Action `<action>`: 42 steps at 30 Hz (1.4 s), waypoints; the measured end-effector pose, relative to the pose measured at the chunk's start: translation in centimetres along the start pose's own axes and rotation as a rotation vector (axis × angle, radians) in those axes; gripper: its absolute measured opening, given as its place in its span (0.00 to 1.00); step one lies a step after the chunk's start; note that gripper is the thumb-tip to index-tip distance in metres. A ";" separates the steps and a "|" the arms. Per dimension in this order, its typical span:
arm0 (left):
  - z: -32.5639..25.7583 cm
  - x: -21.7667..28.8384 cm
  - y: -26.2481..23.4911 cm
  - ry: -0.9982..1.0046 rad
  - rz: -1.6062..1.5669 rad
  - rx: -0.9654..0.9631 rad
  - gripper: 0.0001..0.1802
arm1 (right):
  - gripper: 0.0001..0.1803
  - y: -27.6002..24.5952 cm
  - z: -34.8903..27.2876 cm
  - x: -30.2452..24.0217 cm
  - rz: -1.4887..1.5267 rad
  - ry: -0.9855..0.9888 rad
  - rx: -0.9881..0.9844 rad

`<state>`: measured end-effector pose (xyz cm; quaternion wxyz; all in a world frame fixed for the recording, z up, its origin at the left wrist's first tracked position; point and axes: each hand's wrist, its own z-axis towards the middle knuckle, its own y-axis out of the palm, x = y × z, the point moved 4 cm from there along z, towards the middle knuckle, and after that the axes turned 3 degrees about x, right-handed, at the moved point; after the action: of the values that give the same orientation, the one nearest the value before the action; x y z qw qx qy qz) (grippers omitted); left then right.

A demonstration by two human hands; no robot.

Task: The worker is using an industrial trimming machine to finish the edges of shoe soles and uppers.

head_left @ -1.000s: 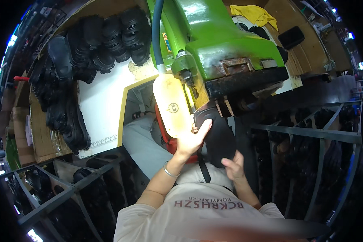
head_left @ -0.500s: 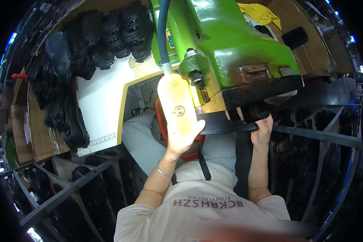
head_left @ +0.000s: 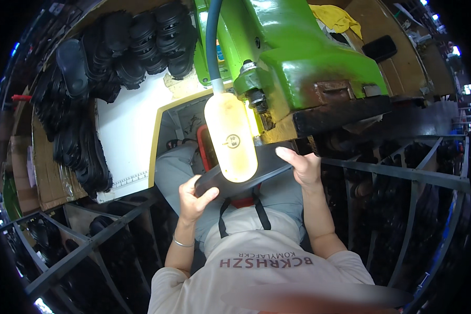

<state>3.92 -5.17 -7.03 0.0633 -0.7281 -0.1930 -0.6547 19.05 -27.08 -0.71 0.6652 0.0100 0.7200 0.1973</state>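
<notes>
Both hands hold a black shoe (head_left: 269,163) over my lap, its smooth long side toward me. My left hand (head_left: 193,201) grips its left end, thumb on top. Around the right end is my right hand (head_left: 304,166), its thumb lying along the upper edge. The glowing lamp (head_left: 229,125) hangs in front of the shoe and hides its middle. Just beyond the hands stands a green machine (head_left: 309,65) with a dark, worn front edge.
Black shoes (head_left: 118,44) are piled on the white table (head_left: 125,125) at left. Metal racks (head_left: 91,243) with dark shoes flank me on both sides. A yellow cloth (head_left: 340,20) and a black pad (head_left: 380,48) lie at the far right.
The shoe has come away from under the machine's front, toward me and left. My left hand has left the lamp area and now grips the shoe's left end; my right hand has moved left.
</notes>
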 end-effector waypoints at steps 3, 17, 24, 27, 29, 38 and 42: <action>-0.1 0.7 1.2 -0.012 0.149 -0.218 0.13 | 0.14 0.9 0.8 0.4 -0.034 -0.002 -0.053; 4.1 1.3 9.2 0.187 -0.072 0.033 0.13 | 0.22 -1.5 -12.8 8.4 -0.069 0.492 -0.195; 4.0 -0.1 9.9 0.208 0.082 0.010 0.16 | 0.17 -9.9 -12.1 3.1 -0.024 0.188 0.192; 4.0 1.4 11.5 0.409 0.646 -0.078 0.15 | 0.17 -11.3 -8.8 0.3 -0.066 0.033 0.321; 4.4 1.6 11.6 0.368 0.673 -0.077 0.12 | 0.16 -11.9 -6.3 -0.9 -0.123 -0.056 0.371; 5.8 3.7 6.8 0.224 0.042 -0.130 0.12 | 0.14 -6.6 2.1 -1.3 0.033 -0.176 0.106; 5.5 5.4 4.1 0.155 -0.075 -0.019 0.14 | 0.22 -3.6 1.5 0.6 -0.026 -0.215 0.063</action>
<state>10.90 -5.94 -1.87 0.0464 -0.6680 -0.2085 -0.7128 21.37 -29.83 -2.46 0.7404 0.0426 0.6506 0.1635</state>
